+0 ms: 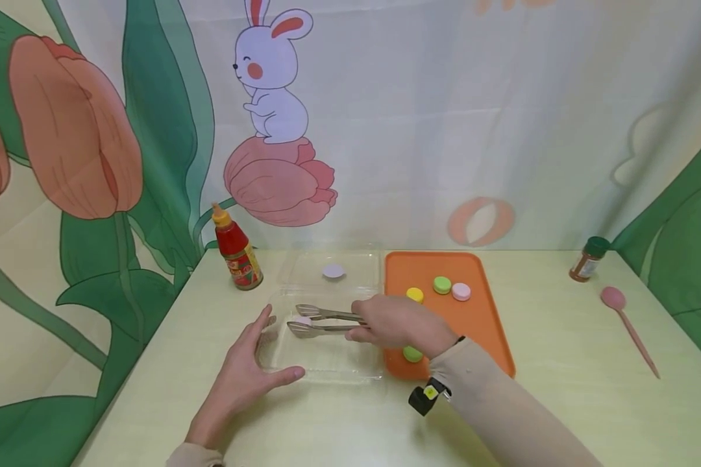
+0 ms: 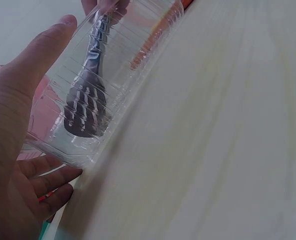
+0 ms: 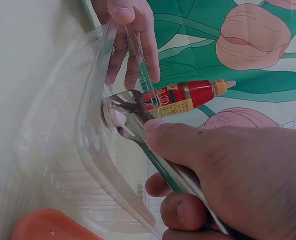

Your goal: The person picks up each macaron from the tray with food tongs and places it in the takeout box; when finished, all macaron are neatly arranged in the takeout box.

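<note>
My right hand [image 1: 397, 321] grips metal tongs [image 1: 330, 329], their heads reaching left over the clear plastic container [image 1: 350, 375]. Between the heads sits a pale macaron [image 1: 303, 321], low in the container near its left side; the right wrist view shows the macaron [image 3: 116, 116] partly covered by the slotted heads. My left hand [image 1: 242, 370] is spread around the container's left end, thumb toward the front and fingers along the left side, loosely extended. In the left wrist view, fingertips [image 2: 70, 175] lie at the container's corner.
An orange tray [image 1: 491, 324] right of the container carries yellow, green and pink macarons, partly hidden by my right arm. The container's lid [image 1: 362, 269] lies back with a pale oval on it. A sauce bottle [image 1: 239, 253], spice jar [image 1: 589, 259] and pink spoon [image 1: 631, 327] stand or lie around.
</note>
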`<move>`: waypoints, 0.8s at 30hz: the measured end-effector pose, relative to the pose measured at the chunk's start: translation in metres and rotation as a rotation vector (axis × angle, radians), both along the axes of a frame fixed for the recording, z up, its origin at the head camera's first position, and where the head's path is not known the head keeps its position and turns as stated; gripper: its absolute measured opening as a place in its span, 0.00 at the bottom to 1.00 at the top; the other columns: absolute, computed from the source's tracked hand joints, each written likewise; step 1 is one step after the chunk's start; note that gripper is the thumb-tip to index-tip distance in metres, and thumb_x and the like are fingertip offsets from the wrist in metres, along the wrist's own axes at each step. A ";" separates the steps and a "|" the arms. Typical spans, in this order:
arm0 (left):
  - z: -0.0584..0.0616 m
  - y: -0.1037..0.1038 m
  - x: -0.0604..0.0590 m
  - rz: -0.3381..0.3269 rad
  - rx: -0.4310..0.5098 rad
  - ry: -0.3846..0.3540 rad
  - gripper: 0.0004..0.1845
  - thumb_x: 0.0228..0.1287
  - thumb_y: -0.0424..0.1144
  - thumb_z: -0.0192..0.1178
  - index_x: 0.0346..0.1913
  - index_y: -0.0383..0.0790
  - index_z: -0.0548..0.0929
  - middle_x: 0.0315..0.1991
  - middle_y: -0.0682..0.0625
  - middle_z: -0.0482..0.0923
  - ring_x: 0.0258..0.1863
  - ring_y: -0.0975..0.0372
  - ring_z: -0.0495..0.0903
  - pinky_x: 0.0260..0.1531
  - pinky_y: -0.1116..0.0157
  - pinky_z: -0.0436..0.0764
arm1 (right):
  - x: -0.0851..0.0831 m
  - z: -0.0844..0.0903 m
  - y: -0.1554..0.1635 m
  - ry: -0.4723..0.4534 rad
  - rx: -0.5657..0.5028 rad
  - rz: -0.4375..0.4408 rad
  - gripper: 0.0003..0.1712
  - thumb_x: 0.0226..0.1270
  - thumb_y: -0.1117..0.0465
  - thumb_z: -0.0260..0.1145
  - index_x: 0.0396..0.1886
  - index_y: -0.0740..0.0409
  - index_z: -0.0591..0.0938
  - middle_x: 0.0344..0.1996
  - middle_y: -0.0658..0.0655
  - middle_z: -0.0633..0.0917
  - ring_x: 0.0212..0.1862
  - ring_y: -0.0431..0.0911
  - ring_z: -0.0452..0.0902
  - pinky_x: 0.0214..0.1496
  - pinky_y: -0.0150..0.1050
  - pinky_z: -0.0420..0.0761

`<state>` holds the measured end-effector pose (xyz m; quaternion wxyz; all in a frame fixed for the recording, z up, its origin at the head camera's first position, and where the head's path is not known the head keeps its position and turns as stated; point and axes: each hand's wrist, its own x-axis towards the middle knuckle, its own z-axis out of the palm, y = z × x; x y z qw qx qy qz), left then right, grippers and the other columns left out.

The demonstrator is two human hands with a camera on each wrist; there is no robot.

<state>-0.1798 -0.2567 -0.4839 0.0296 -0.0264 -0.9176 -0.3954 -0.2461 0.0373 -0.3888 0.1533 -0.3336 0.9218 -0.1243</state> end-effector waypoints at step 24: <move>-0.001 0.000 0.000 -0.016 0.011 0.024 0.70 0.41 0.65 0.82 0.84 0.64 0.47 0.78 0.50 0.63 0.77 0.49 0.63 0.74 0.39 0.63 | 0.015 0.019 0.035 0.053 -0.164 -0.028 0.19 0.76 0.40 0.64 0.45 0.50 0.75 0.24 0.47 0.77 0.23 0.39 0.70 0.26 0.35 0.73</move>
